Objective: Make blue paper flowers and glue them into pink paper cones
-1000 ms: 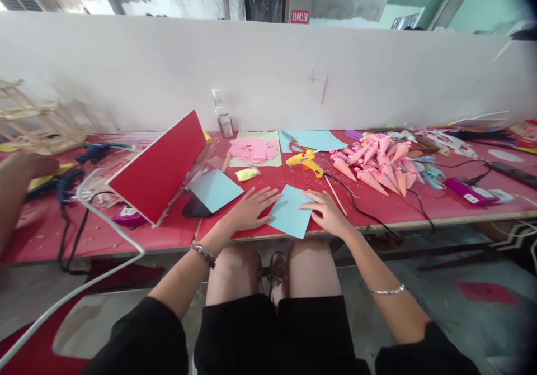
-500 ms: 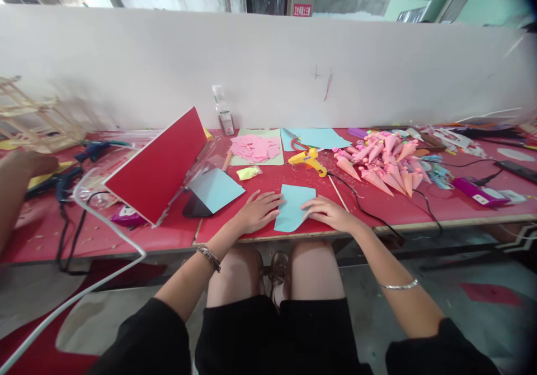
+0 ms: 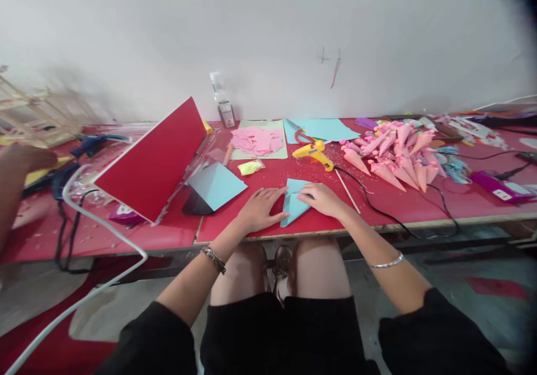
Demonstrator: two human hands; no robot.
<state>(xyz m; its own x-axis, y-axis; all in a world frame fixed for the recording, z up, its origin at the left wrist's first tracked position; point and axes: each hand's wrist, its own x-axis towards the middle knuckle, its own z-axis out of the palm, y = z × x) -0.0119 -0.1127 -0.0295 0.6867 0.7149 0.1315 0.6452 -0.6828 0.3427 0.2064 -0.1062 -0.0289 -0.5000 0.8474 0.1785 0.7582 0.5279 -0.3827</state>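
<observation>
A light blue sheet of paper (image 3: 292, 217) lies at the table's front edge, its lower right side turned over in a fold or roll. My right hand (image 3: 323, 200) is closed on the right part of this sheet, fingers bent over the turned-over portion. On the left side, my left hand (image 3: 260, 210) rests flat with fingers stretched out, its fingertips and thumb touching the paper's left edge. Farther left, more light blue sheets (image 3: 216, 186) lie over a dark flat object. Behind my hands is a yellow glue gun (image 3: 314, 152) with a black cord.
Pink paper cones (image 3: 396, 151) are heaped at the right, near a purple box (image 3: 499, 188). Pink cut pieces (image 3: 258, 140) sit behind. A red board (image 3: 153, 162) leans at the left. A thin stick (image 3: 347, 190) lies right. Another person's arm (image 3: 20, 174) reaches in far left.
The paper was flat and is now turned over at its lower right. My right hand has moved over the sheet, and the left thumb has come against its edge. The view has tilted down.
</observation>
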